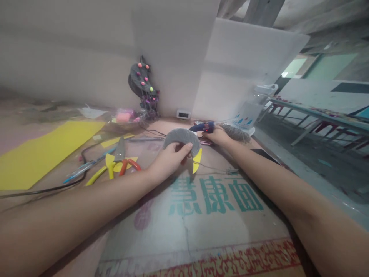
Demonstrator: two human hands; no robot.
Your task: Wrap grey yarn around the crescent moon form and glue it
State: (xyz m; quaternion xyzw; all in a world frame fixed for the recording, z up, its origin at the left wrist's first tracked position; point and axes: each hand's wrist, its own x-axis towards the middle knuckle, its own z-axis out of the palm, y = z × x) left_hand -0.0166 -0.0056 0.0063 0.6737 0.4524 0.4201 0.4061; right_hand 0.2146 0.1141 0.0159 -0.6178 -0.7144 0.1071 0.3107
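My left hand (170,159) is closed around a grey, yarn-wrapped crescent shape (182,137) with a yellow tip (197,160), held just above the cardboard sheet (207,219). My right hand (218,135) reaches further back and grips a dark blue glue gun (202,127) lying behind the crescent. A thin cord trails across the cardboard to the right of the crescent.
Orange-handled scissors (123,158), yellow scraps and a pen (86,167) lie left of the crescent. A large yellow sheet (43,152) lies at far left. A finished grey crescent with pompoms (142,82) leans in the corner. A clear plastic jug (253,109) stands at right.
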